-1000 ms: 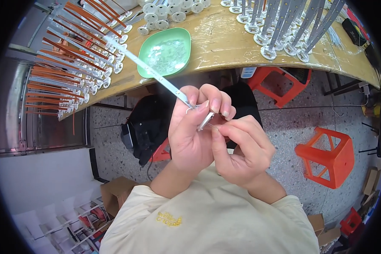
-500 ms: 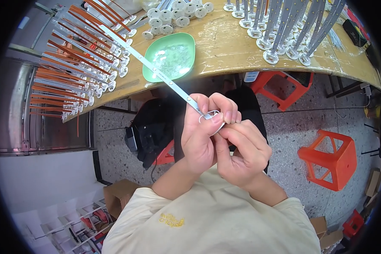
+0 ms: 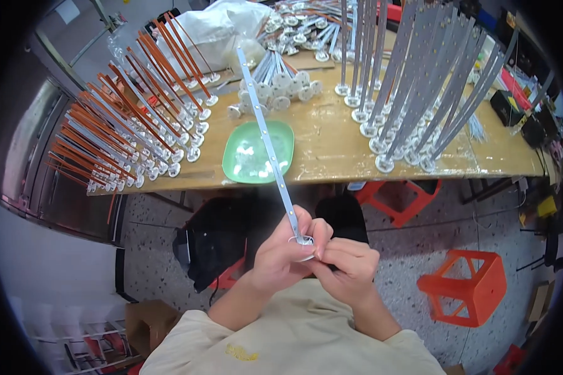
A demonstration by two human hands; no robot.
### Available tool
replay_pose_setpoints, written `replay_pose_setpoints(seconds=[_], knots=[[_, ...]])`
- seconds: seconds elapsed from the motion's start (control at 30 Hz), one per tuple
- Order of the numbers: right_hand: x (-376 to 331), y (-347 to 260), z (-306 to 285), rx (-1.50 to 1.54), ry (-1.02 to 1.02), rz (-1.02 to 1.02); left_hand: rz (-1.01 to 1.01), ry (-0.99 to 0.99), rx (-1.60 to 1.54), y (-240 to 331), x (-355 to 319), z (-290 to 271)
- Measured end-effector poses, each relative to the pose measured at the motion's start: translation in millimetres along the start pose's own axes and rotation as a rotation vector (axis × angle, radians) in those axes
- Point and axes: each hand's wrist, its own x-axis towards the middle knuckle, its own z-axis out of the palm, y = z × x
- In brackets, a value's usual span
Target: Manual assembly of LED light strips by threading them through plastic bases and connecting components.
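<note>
White and thin, a light strip point(image 3: 269, 145) sticks up out of the left hand point(image 3: 278, 259), which pinches its low end. A round base point(image 3: 306, 240) with thin wires is there too, but fingers hide much of it. The right hand point(image 3: 350, 262) is right up against the left, fingers bent; I cannot tell whether they pinch anything. Seen from above, the strip crosses a green bowl point(image 3: 236, 157) on the table point(image 3: 331, 144). Pale, shiny patches show inside the bowl, too blurry to tell if they are little things or just light. Farther back, a big white bag point(image 3: 200, 37) hides its insides. To the right stand many grey strips point(image 3: 413, 81), some tops cut off.
</note>
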Motion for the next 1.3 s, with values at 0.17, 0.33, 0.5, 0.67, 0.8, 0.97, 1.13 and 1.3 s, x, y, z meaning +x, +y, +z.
replay_pose_setpoints(seconds=[0.17,0.33,0.5,0.67,0.8,0.97,1.13,1.3], knots=[[4,12,1,0.006,-0.058,0.023,-0.024,0.115,0.118,6,12,-9],[4,22,-2,0.062,-0.056,0.074,0.138,0.377,0.845,88,74,-40],[-25,41,12,0.076,-0.078,0.393,0.225,0.586,1.855,177,165,-79],[-45,59,13,0.016,-0.009,0.490,-0.226,0.603,1.939,208,228,-73],[-48,73,4,0.029,-0.006,0.528,-0.469,0.573,1.780,217,254,-78],[-50,85,-9,0.102,0.088,0.679,-0.542,0.627,1.791,219,271,-96],[-45,85,-12,0.078,0.062,0.681,-0.529,0.618,1.915,223,289,-123],[-51,89,-17,0.091,0.094,0.653,-0.104,0.453,2.574,177,306,-82]])
